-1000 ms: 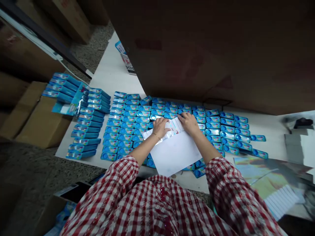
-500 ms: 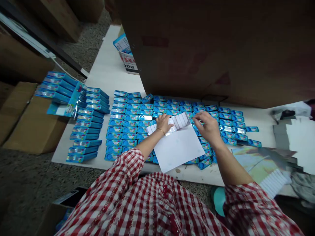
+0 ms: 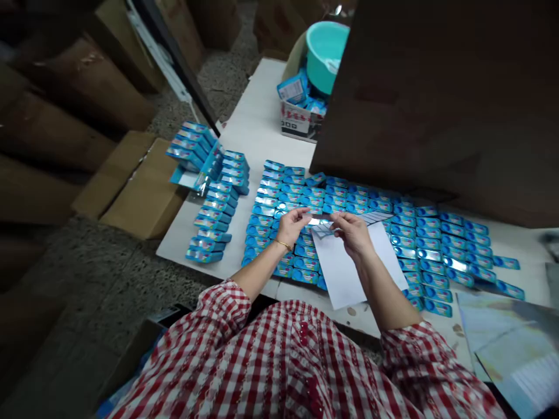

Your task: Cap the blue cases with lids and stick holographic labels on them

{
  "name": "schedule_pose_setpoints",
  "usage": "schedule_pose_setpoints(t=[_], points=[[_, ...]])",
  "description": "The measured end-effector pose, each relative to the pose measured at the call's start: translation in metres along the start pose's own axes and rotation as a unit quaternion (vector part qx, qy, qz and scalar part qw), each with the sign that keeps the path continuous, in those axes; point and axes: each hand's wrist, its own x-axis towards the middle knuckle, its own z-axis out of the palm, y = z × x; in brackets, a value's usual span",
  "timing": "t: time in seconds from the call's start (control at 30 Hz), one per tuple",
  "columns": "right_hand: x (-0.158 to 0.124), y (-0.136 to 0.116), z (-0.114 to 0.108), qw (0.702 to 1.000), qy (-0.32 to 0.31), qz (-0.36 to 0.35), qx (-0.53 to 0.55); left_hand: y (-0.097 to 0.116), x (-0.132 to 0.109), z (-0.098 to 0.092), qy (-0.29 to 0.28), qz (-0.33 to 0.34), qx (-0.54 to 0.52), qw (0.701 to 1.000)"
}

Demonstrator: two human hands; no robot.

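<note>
My left hand, with a bracelet at its wrist, pinches one end of a thin, shiny strip. Thumb and fingers of my right hand are closed at the strip's other end, so it spans the gap between both hands. Below them a white paper sheet lies over rows of small blue packs. A piece with dark stripes, which looks like a sheet of strip labels, shows on both sides of my right fingers; whether they also grip it I cannot tell.
More blue packs stand in a column at the table's left, near a display box. A carton with a turquoise basin sits at the back. A large brown box blocks the back right. Printed sheets lie at right.
The view has swung left. My left hand has come off the striped sheet and lifted; both hands now meet at the thin strip. The white sheet still lies on the packs.
</note>
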Motion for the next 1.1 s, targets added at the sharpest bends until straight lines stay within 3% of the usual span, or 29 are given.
schedule_pose_setpoints(t=[0.13,0.27,0.43,0.63,0.9,1.0,1.1], points=[[0.007,0.041,0.058,1.000,0.024,-0.001,-0.015,0.004,-0.004,-0.061,0.041,-0.003,0.027,0.999],[0.020,0.085,0.116,0.995,0.028,-0.054,-0.079,0.006,0.004,-0.123,0.103,-0.012,0.075,0.992],[0.038,0.113,0.166,0.971,0.042,-0.117,-0.206,0.004,0.038,-0.170,0.158,-0.015,0.169,0.973],[0.048,0.120,0.184,0.909,0.092,-0.173,-0.368,-0.002,0.064,-0.187,0.152,-0.037,0.212,0.965],[0.052,0.120,0.185,0.851,0.078,-0.187,-0.484,-0.021,0.073,-0.191,0.142,-0.053,0.217,0.964],[0.051,0.114,0.174,0.802,0.046,-0.205,-0.560,-0.026,0.072,-0.192,0.162,-0.043,0.234,0.958],[0.049,0.108,0.165,0.717,-0.048,-0.260,-0.646,-0.028,0.065,-0.191,0.151,-0.029,0.273,0.950]])
